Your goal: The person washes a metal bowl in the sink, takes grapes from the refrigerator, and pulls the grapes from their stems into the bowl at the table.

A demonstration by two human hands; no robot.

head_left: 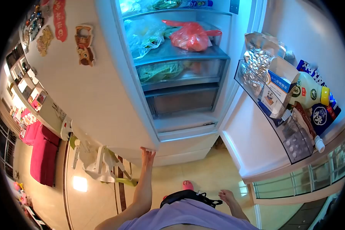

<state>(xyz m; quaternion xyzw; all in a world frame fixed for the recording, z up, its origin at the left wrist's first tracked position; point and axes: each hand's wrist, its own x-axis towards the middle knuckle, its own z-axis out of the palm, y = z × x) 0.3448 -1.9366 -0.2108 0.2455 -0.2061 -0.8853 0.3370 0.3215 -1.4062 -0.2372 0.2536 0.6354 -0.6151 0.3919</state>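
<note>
Touching the left refrigerator door (92,96) beside the open right door (253,149)

My left hand (147,156) meets the lower corner of the left door, fingers extended; I cannot tell whether they hook its edge or only rest there. My right hand (227,196) hangs released, loosely bent, nothing visible in it, near the black waist bag (186,196). I judge the step as handling the door, with the refrigerator compartment (186,124) straight ahead of me. The next move, I think, calls for a controlled pull or push at that corner, clear of the shelves.

Inside, a knotted red plastic bag (191,37), thin and crinkled, sits on a glassy shelf beside a filmy clear bag (141,38) showing greens. Below are a see-through crisper drawer (184,74) holding leafy produce and a cloudier lower drawer (184,103).

The right door's clear, hard-walled bin (265,115) carries a wrinkled silver foil packet (256,57), a squared panda-printed carton (274,92) and a rounded, pale, yellow-capped bottle (308,92). Glossy tile floor (164,174) lies underfoot.
</note>
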